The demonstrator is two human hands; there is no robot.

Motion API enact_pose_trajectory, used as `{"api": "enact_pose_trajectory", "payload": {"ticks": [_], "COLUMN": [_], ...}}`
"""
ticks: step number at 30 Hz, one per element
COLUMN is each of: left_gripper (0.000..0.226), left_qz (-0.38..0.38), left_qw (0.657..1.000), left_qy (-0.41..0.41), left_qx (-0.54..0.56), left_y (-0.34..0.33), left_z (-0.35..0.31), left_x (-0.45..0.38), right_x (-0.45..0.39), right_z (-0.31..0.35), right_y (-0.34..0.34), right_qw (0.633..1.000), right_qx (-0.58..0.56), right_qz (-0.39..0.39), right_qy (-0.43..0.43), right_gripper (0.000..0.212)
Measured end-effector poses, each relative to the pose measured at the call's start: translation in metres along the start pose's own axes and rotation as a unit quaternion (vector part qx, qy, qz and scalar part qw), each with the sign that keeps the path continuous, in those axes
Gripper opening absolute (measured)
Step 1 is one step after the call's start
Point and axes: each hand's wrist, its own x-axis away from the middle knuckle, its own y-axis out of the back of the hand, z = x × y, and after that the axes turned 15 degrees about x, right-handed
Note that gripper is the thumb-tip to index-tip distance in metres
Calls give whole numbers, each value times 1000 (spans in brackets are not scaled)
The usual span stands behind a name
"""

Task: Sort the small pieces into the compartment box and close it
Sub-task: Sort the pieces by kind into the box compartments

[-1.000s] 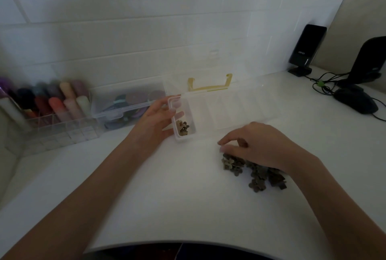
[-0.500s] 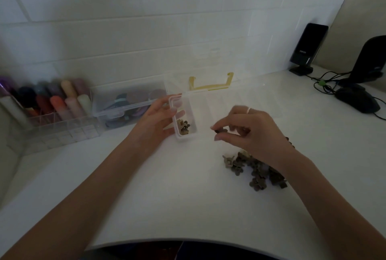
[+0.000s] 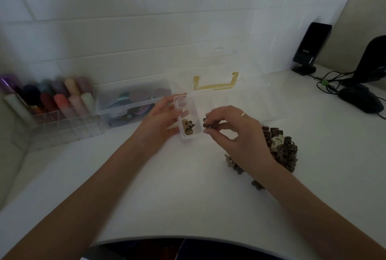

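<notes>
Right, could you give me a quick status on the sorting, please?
Left hand steadying compartment box at its left end. Right hand pinching dark piece over the box. Pile still unsorted. Nothing in the way.

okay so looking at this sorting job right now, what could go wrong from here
The right hand pinches a dark piece beside the filled end compartment of the clear box; released early, it might fall into the next compartment. The right forearm lies over the loose pile and could scatter pieces. The left hand only steadies the box's end, so a bump might shift it.
</notes>
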Motion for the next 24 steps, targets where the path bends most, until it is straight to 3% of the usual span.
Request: {"api": "enact_pose_trajectory", "payload": {"ticks": [5,10,16,19,24], "left_gripper": [35,33,33,35,35], "left_qz": [10,24,13,4,-1], "left_qw": [1000,1000,1000,1000,1000], "left_qy": [-7,-7,-1,-1,2], "left_qx": [-8,-1,5,7,11], "left_y": [-2,-3,-2,-2,0], "left_z": [2,1,1,1,-1], "left_x": [1,2,2,1,1], "right_x": [-8,-5,-3,-10,-14], "right_z": [-3,-8,-9,-11,-2], "right_y": [-15,-21,13,35,57], "right_qw": [998,984,987,962,920], "right_qx": [51,126,142,221,240], "right_qz": [-30,76,49,133,308], "right_qy": [36,96,61,88,19], "right_gripper": [18,28,7,20,36]}}
